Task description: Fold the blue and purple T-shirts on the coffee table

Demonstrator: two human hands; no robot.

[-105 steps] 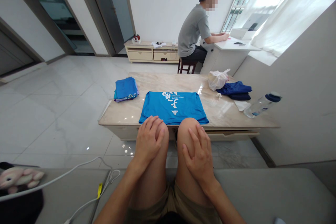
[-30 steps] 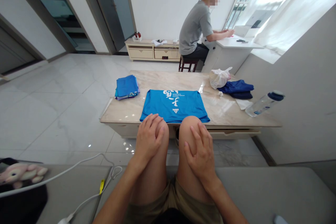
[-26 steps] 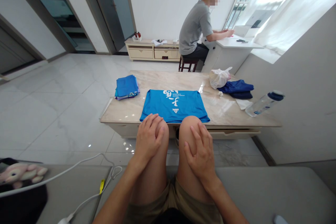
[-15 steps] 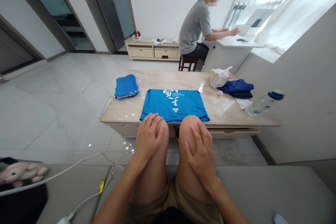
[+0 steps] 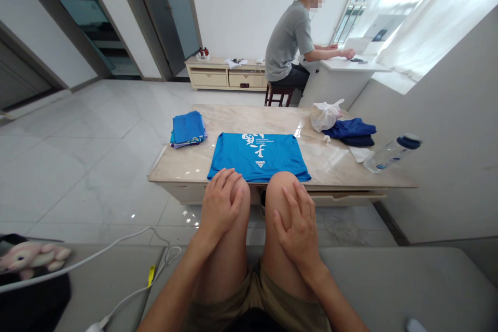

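My left hand (image 5: 221, 202) rests on my left knee (image 5: 237, 202) with its fingers curved over the kneecap, and my right hand (image 5: 295, 220) lies on my right knee (image 5: 282, 192) with its fingers spread. Neither hand holds anything. Just beyond my knees, a blue T-shirt (image 5: 259, 158) lies flat and face down on a marble-topped table (image 5: 334, 166), its white print upside down to me. My knees hide the shirt's near edge. A folded stack of blue cloth (image 5: 188, 128) sits to its left.
To the right on the table are navy clothing (image 5: 349, 132), a white plastic bag (image 5: 325, 115) and a water bottle (image 5: 392, 155). A person (image 5: 287, 44) sits working at a white desk (image 5: 342, 75) beyond. A grey sofa (image 5: 389, 280) is beneath me, with a white cable (image 5: 128, 241) on it.
My hands stay on my knees and the shirt has not moved. My view has shifted slightly since the oldest frame. The seated person's hands have moved a little to the right along the desk.
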